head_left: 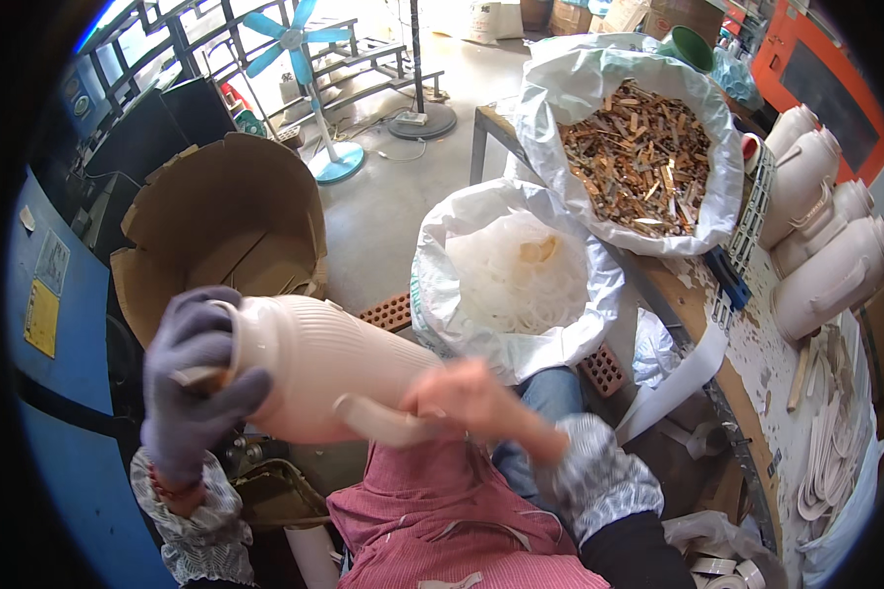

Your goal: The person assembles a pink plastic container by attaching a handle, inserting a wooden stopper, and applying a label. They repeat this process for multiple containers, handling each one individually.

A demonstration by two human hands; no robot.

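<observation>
A pale pink ribbed plastic jug body [339, 358] lies tilted on its side over my lap, its open neck toward the left and its curved handle [383, 420] toward me. My left hand [194, 378], in a grey-purple glove, is closed round the neck rim. Something small and brownish shows among those fingers, too blurred to name. My bare right hand [476, 398] is closed against the jug's other end, just beyond the handle. Motion smears its fingers, and whatever they pinch is hidden.
Ahead stands a white sack [432, 285] of translucent plastic scraps. Beyond it, another sack [722, 221] holds brown strips. A cut-open cardboard box [255, 196] is at left, near a blue cabinet [79, 393]. Several pink jugs [835, 280] lie on the right-hand bench [756, 388].
</observation>
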